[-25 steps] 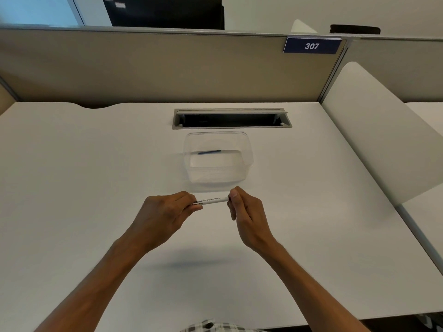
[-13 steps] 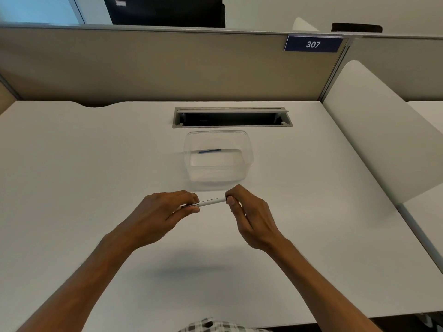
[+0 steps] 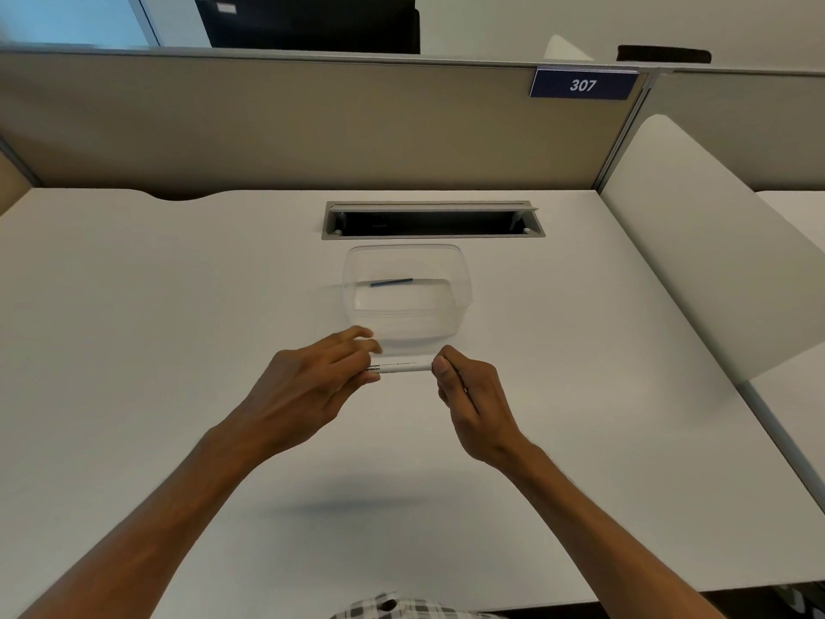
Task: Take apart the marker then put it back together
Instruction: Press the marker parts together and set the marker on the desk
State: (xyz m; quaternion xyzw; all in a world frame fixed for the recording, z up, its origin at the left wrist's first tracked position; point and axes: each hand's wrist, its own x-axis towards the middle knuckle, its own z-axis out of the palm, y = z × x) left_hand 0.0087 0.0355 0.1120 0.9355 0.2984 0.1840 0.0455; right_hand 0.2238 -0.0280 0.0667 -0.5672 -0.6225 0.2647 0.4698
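A white marker barrel point(image 3: 402, 366) with black print lies level between my hands, just above the white desk. My left hand point(image 3: 308, 386) pinches its left end, with the upper fingers lifted and spread. My right hand point(image 3: 468, 395) grips its right end between thumb and fingers. Both ends of the marker are hidden by my fingers. A thin dark blue stick point(image 3: 392, 282), seemingly an inner marker part, lies inside the clear plastic container point(image 3: 462, 279) just beyond my hands.
An open cable slot point(image 3: 433, 220) is set into the desk behind the container. A beige partition point(image 3: 312, 127) with a "307" sign point(image 3: 582, 84) closes the back. A white divider panel point(image 3: 714, 243) slants along the right side.
Both hands stay on the marker in about the same place. My left hand's upper fingers have lifted and spread apart, and my right hand has shifted its grip on the right end.
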